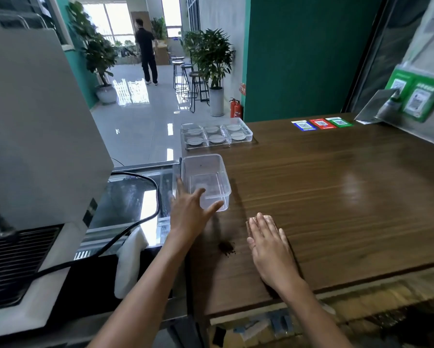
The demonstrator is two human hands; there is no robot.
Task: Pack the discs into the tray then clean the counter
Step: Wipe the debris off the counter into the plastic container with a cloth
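The wooden counter [336,197] is seen from above, with a large grey machine [35,134] standing off its left edge; the machine is cut off by the frame at the top and left, so its type cannot be determined. The left forearm is extended forward along the counter's left edge, and the left hand [188,212] is held with fingers spread and straight at the near left corner of a clear plastic box [206,180]; whether the fingertips touch the box wall cannot be told. The right hand [268,243] is laid edge-on over the counter, fingers straight and pressed together, nothing being held, just to the right of a small pile of dark brown grounds [227,248]. The two hands are kept apart, with the pile between them. The compartmented clear tray [217,133] is placed at the far left of the counter, beyond the box, and the discs [216,138] are seen lying one to a compartment in all six. A white cloth [130,259] is draped over the lower ledge on the left, partly hidden by the left forearm.
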